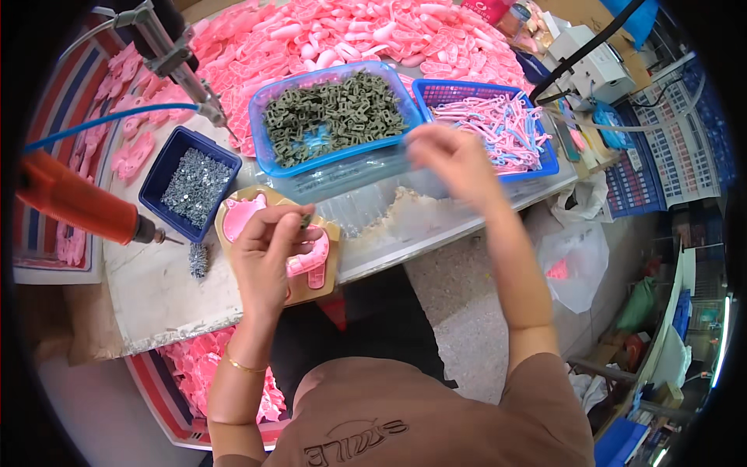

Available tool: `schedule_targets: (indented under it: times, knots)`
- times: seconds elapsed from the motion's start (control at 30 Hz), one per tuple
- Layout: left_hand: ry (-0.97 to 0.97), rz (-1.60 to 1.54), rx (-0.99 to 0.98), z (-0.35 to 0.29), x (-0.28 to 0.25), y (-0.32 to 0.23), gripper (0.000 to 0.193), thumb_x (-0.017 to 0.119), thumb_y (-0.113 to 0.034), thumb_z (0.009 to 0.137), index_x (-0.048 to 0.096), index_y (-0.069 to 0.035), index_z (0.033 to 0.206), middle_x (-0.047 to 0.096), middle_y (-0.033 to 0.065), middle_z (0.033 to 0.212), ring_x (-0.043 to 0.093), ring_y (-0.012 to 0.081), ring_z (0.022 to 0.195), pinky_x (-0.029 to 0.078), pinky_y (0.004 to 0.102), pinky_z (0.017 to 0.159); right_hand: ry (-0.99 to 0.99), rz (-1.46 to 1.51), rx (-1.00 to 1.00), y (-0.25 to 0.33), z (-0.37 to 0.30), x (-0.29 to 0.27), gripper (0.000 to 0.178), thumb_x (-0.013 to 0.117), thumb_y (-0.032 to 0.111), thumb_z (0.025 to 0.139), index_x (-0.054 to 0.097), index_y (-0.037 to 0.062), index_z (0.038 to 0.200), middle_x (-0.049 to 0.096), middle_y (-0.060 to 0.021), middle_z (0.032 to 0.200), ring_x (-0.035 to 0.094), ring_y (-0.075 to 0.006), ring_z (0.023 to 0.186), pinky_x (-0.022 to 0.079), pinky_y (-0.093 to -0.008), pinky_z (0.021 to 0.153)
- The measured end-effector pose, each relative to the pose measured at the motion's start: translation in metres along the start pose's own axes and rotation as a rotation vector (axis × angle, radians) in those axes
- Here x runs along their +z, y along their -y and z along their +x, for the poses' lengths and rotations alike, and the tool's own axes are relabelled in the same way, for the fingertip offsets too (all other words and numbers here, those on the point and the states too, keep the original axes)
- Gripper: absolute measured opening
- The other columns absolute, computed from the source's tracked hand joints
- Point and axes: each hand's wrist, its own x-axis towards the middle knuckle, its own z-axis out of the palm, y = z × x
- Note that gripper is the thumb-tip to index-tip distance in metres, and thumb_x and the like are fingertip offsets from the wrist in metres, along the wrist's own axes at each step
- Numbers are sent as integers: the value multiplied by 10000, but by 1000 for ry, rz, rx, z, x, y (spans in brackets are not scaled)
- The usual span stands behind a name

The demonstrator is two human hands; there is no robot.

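My left hand [266, 253] is closed in a pinch over a tan fixture [333, 233], with a small dark green plastic part [306, 221] between thumb and fingertips. Pink molded plastic pieces [243, 215] lie in the fixture, partly hidden behind that hand. My right hand [455, 162] is in the air between a light blue tray [342, 154] and a blue basket [529, 172]. Motion smears its fingers, so whether they hold anything does not show. Dark green plastic parts [334, 113] fill the tray. In the basket lie slim pink, white and blue plastic pieces [498, 132].
Small screws [194, 187] fill a navy bin [156, 175], with more screws [198, 261] beside it. An orange power screwdriver [78, 198] points in from the left, and another driver [183, 70] hangs above. Pink molded parts [342, 31] are heaped at the back.
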Motion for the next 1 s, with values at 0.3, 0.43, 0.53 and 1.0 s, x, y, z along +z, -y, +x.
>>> schedule_targets:
  times: [0.3, 0.43, 0.53, 1.0]
  knots:
    - [64, 123, -108, -6, -12, 2, 265, 596, -169, 989, 661, 6, 1176, 694, 87, 1088, 684, 139, 907, 558, 257, 801, -224, -984, 189, -111, 39, -112, 209, 706, 247, 802, 741, 82, 926, 678, -171, 947, 664, -330, 870, 519, -424, 751]
    - [95, 136, -107, -5, -17, -2, 283, 555, -161, 1006, 638, 9, 1216, 680, 94, 1124, 677, 146, 930, 558, 267, 819, -191, -1028, 123, -117, 49, -118, 200, 690, 236, 847, 720, 50, 917, 686, -120, 890, 675, -272, 823, 524, -379, 719]
    - [69, 131, -129, -5, -19, -10, 280, 559, -134, 1005, 601, 50, 1212, 681, 128, 1104, 688, 169, 935, 569, 267, 808, -235, -458, 28, -105, 60, -118, 181, 676, 205, 890, 690, 41, 966, 665, -40, 841, 657, -162, 780, 511, -305, 671]
    - [92, 59, -171, -5, -23, -4, 209, 561, -112, 1002, 590, 60, 1116, 690, 136, 1071, 681, 147, 924, 574, 264, 816, -288, -237, -79, -45, 46, -50, 111, 676, 35, 873, 618, 18, 967, 671, -38, 879, 645, -88, 788, 501, -217, 674]
